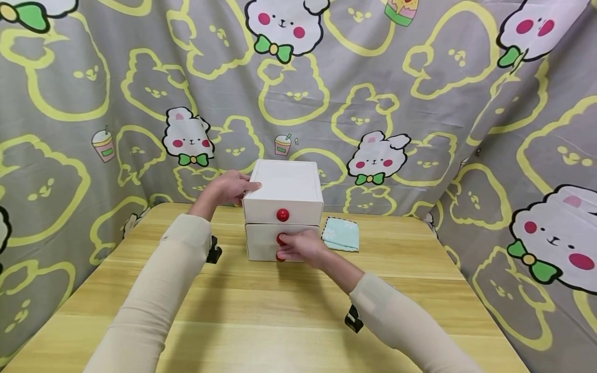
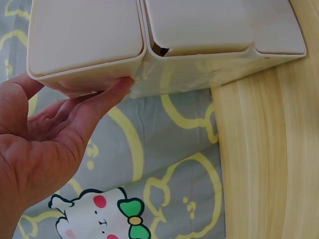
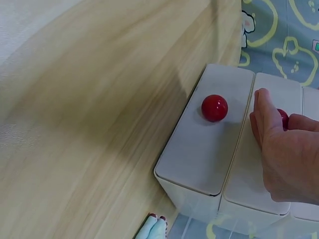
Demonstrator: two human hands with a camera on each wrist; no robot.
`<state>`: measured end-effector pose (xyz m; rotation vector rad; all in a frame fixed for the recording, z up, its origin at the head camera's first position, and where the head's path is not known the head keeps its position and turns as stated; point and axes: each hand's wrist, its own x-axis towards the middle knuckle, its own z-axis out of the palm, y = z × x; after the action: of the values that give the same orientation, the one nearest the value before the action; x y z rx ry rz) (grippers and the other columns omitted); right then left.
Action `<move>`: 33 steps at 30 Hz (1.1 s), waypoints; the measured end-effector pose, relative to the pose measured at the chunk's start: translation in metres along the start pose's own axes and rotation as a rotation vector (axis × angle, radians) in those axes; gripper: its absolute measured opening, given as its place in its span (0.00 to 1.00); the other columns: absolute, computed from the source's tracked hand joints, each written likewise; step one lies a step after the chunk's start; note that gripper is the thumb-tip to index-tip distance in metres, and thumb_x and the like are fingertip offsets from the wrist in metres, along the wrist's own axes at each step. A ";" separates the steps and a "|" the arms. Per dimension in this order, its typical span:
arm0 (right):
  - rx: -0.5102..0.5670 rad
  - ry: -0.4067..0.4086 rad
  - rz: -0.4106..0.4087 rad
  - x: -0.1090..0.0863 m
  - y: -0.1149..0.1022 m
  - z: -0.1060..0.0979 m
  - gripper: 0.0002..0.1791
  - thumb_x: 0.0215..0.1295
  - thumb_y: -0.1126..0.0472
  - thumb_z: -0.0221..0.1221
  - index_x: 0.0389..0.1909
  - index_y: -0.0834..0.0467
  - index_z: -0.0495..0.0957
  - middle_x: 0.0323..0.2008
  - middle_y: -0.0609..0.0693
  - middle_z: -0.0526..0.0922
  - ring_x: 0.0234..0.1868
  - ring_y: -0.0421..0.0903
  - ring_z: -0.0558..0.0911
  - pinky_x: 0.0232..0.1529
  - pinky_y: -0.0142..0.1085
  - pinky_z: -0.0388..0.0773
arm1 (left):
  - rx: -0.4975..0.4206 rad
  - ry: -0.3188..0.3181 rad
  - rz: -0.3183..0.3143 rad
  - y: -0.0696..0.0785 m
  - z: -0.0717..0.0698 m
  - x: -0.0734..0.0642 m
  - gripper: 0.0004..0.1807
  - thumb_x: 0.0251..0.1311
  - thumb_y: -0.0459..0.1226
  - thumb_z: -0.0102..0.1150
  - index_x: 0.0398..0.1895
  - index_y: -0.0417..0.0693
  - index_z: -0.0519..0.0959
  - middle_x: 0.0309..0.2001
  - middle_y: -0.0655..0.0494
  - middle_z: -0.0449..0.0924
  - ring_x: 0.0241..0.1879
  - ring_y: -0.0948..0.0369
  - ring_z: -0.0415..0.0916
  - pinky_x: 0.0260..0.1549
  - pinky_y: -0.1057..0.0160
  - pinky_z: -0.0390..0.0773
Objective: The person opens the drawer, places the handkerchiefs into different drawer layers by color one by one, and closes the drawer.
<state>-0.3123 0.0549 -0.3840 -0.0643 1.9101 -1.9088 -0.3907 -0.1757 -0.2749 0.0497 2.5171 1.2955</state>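
Note:
A white box with three stacked drawers (image 1: 284,178) stands on the table, a round red knob on each drawer front. My left hand (image 1: 230,186) grips its upper left edge, thumb on top and fingers along the side. In the left wrist view the fingers (image 2: 102,102) lie against the side wall. My right hand (image 1: 305,247) pinches the middle drawer's red knob (image 3: 283,119), mostly hidden by the fingers. Below it is the bottom drawer's knob (image 3: 214,108), untouched. A narrow dark gap shows at one corner of the middle drawer (image 2: 204,25).
A folded light blue cloth (image 1: 342,234) lies just right of the box. The wooden table (image 1: 242,321) reaches back to a grey patterned curtain (image 1: 224,93), which also hangs along both sides. Black mounts (image 1: 353,318) sit at the wrists.

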 end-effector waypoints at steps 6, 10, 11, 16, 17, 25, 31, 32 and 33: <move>-0.006 0.008 -0.023 0.005 -0.001 -0.001 0.17 0.74 0.62 0.58 0.54 0.72 0.78 0.53 0.72 0.82 0.51 0.60 0.87 0.57 0.48 0.81 | -0.016 0.002 0.002 0.001 0.001 0.000 0.30 0.76 0.47 0.53 0.73 0.40 0.68 0.56 0.42 0.77 0.49 0.52 0.77 0.56 0.52 0.79; 0.018 0.008 -0.021 0.005 -0.002 -0.001 0.17 0.74 0.63 0.58 0.55 0.72 0.77 0.55 0.72 0.81 0.56 0.64 0.83 0.57 0.49 0.81 | -0.020 0.007 0.004 0.002 0.001 0.000 0.30 0.75 0.47 0.54 0.73 0.40 0.69 0.56 0.42 0.77 0.49 0.52 0.78 0.53 0.53 0.80; 0.024 0.007 -0.018 0.005 -0.003 -0.001 0.17 0.74 0.63 0.58 0.55 0.72 0.77 0.55 0.72 0.81 0.57 0.64 0.82 0.58 0.49 0.80 | -0.021 0.008 0.005 0.002 0.001 0.000 0.30 0.75 0.47 0.54 0.72 0.40 0.69 0.56 0.42 0.77 0.49 0.51 0.78 0.53 0.54 0.80; 0.040 0.002 -0.001 0.004 -0.002 -0.002 0.18 0.74 0.61 0.58 0.57 0.71 0.77 0.55 0.71 0.81 0.54 0.61 0.85 0.59 0.49 0.79 | -0.018 0.012 0.005 0.001 0.001 0.000 0.30 0.75 0.48 0.53 0.73 0.40 0.68 0.57 0.42 0.77 0.49 0.52 0.78 0.52 0.54 0.81; 0.041 -0.001 0.005 0.004 -0.002 -0.003 0.18 0.75 0.61 0.58 0.57 0.70 0.77 0.55 0.71 0.81 0.50 0.59 0.87 0.59 0.49 0.79 | -0.017 0.013 0.004 0.001 0.002 0.000 0.30 0.75 0.48 0.53 0.73 0.40 0.68 0.57 0.42 0.77 0.49 0.52 0.78 0.53 0.54 0.81; 0.025 -0.070 0.048 0.007 0.008 -0.009 0.21 0.73 0.62 0.59 0.57 0.74 0.75 0.52 0.70 0.81 0.45 0.54 0.86 0.59 0.49 0.80 | -0.011 0.014 0.012 -0.002 0.002 0.001 0.30 0.75 0.48 0.53 0.72 0.40 0.69 0.53 0.43 0.78 0.45 0.54 0.79 0.49 0.55 0.81; -0.023 -0.051 0.086 0.009 0.023 -0.015 0.21 0.72 0.65 0.58 0.57 0.78 0.72 0.54 0.75 0.78 0.47 0.58 0.86 0.59 0.52 0.80 | -0.001 0.014 0.011 0.000 0.001 -0.001 0.30 0.75 0.48 0.53 0.72 0.41 0.69 0.52 0.44 0.79 0.44 0.54 0.79 0.39 0.62 0.80; -0.029 -0.041 0.090 0.010 0.025 -0.016 0.21 0.72 0.65 0.58 0.56 0.77 0.72 0.53 0.75 0.79 0.47 0.59 0.86 0.57 0.51 0.81 | 0.000 0.013 0.009 0.000 0.001 -0.001 0.30 0.75 0.49 0.53 0.73 0.41 0.69 0.53 0.44 0.78 0.45 0.54 0.79 0.40 0.62 0.80; -0.033 -0.033 0.096 0.012 0.028 -0.016 0.20 0.72 0.64 0.57 0.56 0.77 0.72 0.52 0.75 0.79 0.47 0.59 0.87 0.56 0.50 0.82 | 0.001 0.013 0.007 0.000 0.000 -0.001 0.30 0.75 0.49 0.53 0.73 0.41 0.68 0.54 0.44 0.78 0.46 0.54 0.78 0.41 0.61 0.80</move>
<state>-0.3208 0.0678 -0.4149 -0.0136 1.8884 -1.8033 -0.3894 -0.1759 -0.2749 0.0506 2.5302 1.3019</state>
